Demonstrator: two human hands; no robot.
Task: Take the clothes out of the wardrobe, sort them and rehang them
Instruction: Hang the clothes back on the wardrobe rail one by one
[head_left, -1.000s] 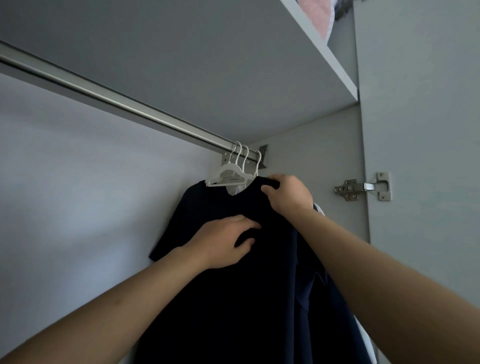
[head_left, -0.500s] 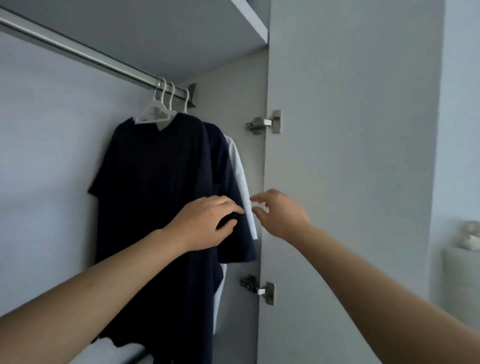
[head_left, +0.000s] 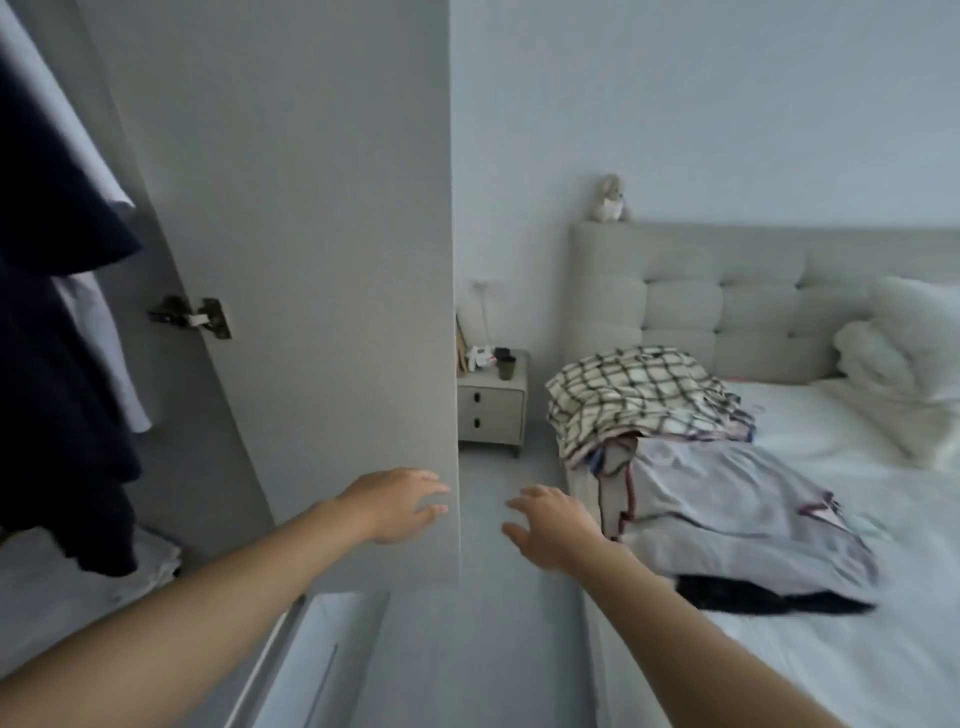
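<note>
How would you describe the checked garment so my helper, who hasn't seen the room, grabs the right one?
Find the bed with its padded headboard. A pile of clothes lies along the edge nearest the nightstand. The checked garment tops the headboard end: cream with a dark grid, unlike the plain pale and black pieces.

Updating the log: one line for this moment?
left hand: open, empty | right hand: open, empty | dark shirt: hanging | clothes pile: on bed

Light: I see soft, cool daylight, brightest on the bed (head_left: 841, 649) at right.
Shadow: the dark clothes (head_left: 47, 312) at the left edge sit in dim, detail-free gloom.
Blur: I get slight motion smear on both forearms and the hinge (head_left: 195, 317).
Distortion: wide-angle bending tilts the wardrobe door (head_left: 311, 208).
Glare: none I can spot.
</note>
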